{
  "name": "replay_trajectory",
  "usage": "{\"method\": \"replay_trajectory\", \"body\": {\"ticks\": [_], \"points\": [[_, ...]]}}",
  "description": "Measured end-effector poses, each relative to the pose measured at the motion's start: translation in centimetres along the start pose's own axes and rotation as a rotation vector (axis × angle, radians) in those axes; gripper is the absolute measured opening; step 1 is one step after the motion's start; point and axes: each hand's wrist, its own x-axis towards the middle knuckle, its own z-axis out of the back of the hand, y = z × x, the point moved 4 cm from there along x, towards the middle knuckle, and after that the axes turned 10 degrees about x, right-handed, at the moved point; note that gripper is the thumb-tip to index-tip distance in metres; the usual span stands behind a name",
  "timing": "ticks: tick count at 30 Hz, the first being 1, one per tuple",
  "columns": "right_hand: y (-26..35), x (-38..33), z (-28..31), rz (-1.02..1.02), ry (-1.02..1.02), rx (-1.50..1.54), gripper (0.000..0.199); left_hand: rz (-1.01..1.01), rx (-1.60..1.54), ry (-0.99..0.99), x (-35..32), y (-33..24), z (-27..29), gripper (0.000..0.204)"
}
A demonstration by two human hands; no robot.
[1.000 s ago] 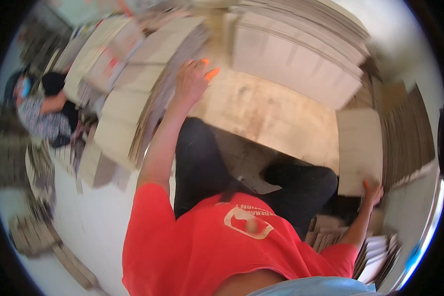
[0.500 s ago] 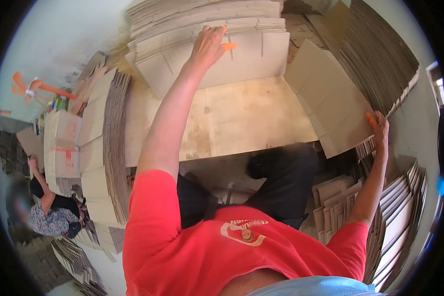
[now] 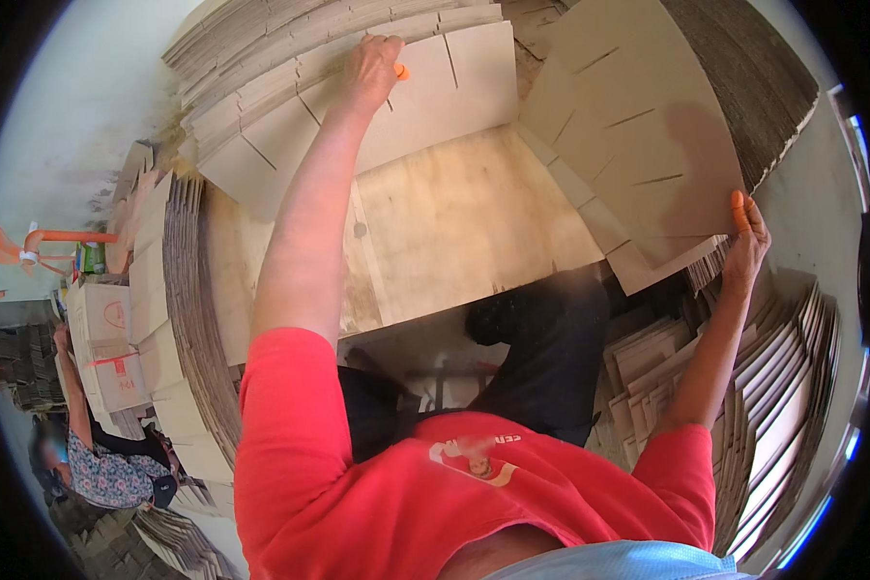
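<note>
My right hand (image 3: 747, 240), an orange cover on its thumb, pinches the near right corner of a slotted cardboard sheet (image 3: 638, 135). This sheet is tilted up over another cardboard sheet (image 3: 638, 269) on the right of the wooden board. At the far side, my left hand (image 3: 373, 75) is closed over the top edge of a slotted cardboard piece (image 3: 459, 82), which leans at the front of a row of similar pieces. An orange cover shows on a digit of that hand too. Its fingertips behind the edge are hidden.
A wooden tabletop (image 3: 454, 222) lies between my arms. Cardboard stacks stand on the left (image 3: 198, 300), far right (image 3: 744, 87) and lower right (image 3: 773, 396). A co-worker (image 3: 116, 469) is at the far left, near a taped carton (image 3: 106, 333) and an orange fan (image 3: 29, 249).
My right hand has raised the right-hand slotted sheet, uncovering more cardboard beneath it. My left hand's fingers have closed on the far piece's top edge. The whole view has shifted a little.
</note>
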Motion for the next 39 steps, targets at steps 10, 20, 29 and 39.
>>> {"method": "replay_trajectory", "body": {"ticks": [10, 20, 29, 39], "points": [[5.8, -1.4, -2.3, 0.379, -0.325, -0.202, 0.025, -0.065, -0.103, -0.072, -1.0, 0.1, 3.6, 0.021], [13.2, -9.2, -15.7, 0.222, 0.266, 0.195, 0.04, -0.228, -0.065, 0.271, -5.7, -3.9, 5.7, 0.003], [14.0, -13.5, -19.8, 0.415, 0.305, -0.24, 0.053, -0.334, -0.134, 0.129, -10.5, -7.6, 10.2, 0.006], [10.5, -16.7, -22.2, 0.458, 0.415, -0.441, 0.059, -0.382, -0.298, 0.006, -12.9, -10.3, 15.5, 0.008]]}}
